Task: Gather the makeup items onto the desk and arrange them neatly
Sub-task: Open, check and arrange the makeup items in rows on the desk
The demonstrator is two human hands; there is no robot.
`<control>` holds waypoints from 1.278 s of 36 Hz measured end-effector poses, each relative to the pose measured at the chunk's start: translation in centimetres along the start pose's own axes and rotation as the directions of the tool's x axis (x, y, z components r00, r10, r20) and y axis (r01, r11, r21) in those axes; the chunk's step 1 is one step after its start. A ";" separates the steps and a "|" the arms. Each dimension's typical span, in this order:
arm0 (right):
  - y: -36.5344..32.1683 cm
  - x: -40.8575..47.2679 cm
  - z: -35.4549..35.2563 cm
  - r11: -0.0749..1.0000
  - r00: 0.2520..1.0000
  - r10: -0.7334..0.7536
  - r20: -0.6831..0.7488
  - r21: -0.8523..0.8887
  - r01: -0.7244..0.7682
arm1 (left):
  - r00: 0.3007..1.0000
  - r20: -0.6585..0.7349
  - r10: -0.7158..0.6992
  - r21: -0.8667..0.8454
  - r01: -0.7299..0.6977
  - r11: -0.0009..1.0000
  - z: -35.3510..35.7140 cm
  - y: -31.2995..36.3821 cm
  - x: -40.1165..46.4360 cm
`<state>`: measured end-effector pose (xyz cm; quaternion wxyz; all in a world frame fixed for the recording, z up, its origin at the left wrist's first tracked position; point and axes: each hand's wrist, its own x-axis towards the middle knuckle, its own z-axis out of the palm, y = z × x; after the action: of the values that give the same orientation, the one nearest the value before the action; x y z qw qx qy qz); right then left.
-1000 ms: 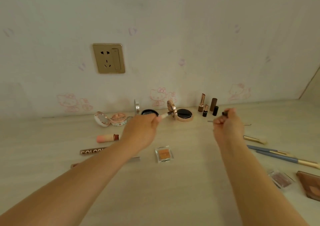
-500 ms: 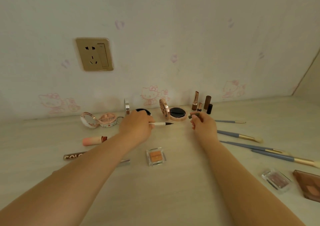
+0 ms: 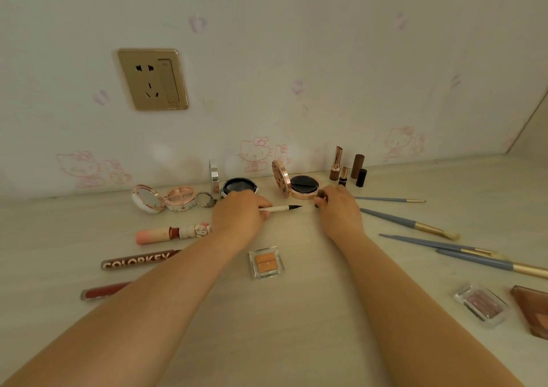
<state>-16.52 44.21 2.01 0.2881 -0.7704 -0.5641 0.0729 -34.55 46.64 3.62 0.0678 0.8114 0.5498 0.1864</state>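
- The slim white eyeliner pen with a bare black brush tip (image 3: 280,208) looks light and rigid; its smooth barrel could slip or roll, and the wet tip would mark the pale wooden table (image 3: 296,327), so the barrel is the place to hold it.
- The left hand (image 3: 240,217) grips that barrel, fingers curled round it, just above the table; the tip juts out past the fingers toward the right hand (image 3: 338,209).
- The right hand pinches a small dark cap (image 3: 321,194), presumably the pen's, near the tip but apart from it.
- Cap and tip lie just in front of the open rose-gold cushion compact (image 3: 299,186).
- Recapping probably comes next; the fine tip looks fragile, so the cap should go on straight.
- Blue-handled brushes (image 3: 409,222) lie fanned to the right.
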 end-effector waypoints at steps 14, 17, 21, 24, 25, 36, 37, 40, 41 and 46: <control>-0.1 0.1 0.1 0.995 1.000 0.015 0.023 -0.097 -0.012 | 0.999 -0.004 -0.038 -0.036 0.038 0.999 0.4 0.1 0.3; -0.1 0.1 0.1 0.995 1.000 0.019 0.022 -0.094 -0.017 | 0.999 -0.016 -0.037 -0.018 0.037 0.999 0.5 0.1 0.4; 0.0 0.1 0.1 0.997 0.999 0.029 0.021 -0.078 -0.028 | 0.999 -0.022 -0.034 0.000 0.034 0.999 0.6 0.1 0.4; -0.1 0.0 0.0 0.997 0.999 0.036 0.024 -0.075 -0.034 | 0.999 -0.030 -0.031 -0.003 0.031 1.000 0.8 0.0 0.4; -0.1 0.0 0.0 0.997 0.999 0.037 0.024 -0.073 -0.035 | 0.999 -0.027 -0.033 -0.004 0.033 0.999 0.8 0.0 0.4; -0.2 -1.4 -0.9 0.993 0.994 0.101 0.043 0.065 -0.103 | 0.999 -0.041 -0.006 0.023 0.007 1.000 0.4 -0.1 -0.5; -0.2 -1.7 -1.1 0.991 0.993 0.108 0.041 0.077 -0.111 | 0.999 -0.050 -0.003 0.004 0.004 1.000 0.3 0.0 -0.7; -0.1 -2.9 -1.5 0.984 0.991 0.133 0.023 0.118 -0.135 | 0.995 -0.097 0.011 -0.065 -0.017 0.998 -0.1 0.6 -1.4; -0.1 -3.4 -1.6 0.981 0.990 0.143 0.011 0.133 -0.143 | 0.994 -0.110 0.018 -0.085 -0.027 0.996 -0.3 0.9 -1.8; 0.0 -6.0 -2.6 0.965 0.985 0.170 -0.010 0.204 -0.165 | 0.986 -0.135 0.102 -0.113 -0.118 0.987 -0.8 3.5 -4.0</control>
<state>-17.47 37.80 2.84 0.3656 -0.7828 -0.4826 0.1435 -33.07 41.58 4.53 0.0705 0.8212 0.4952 0.2747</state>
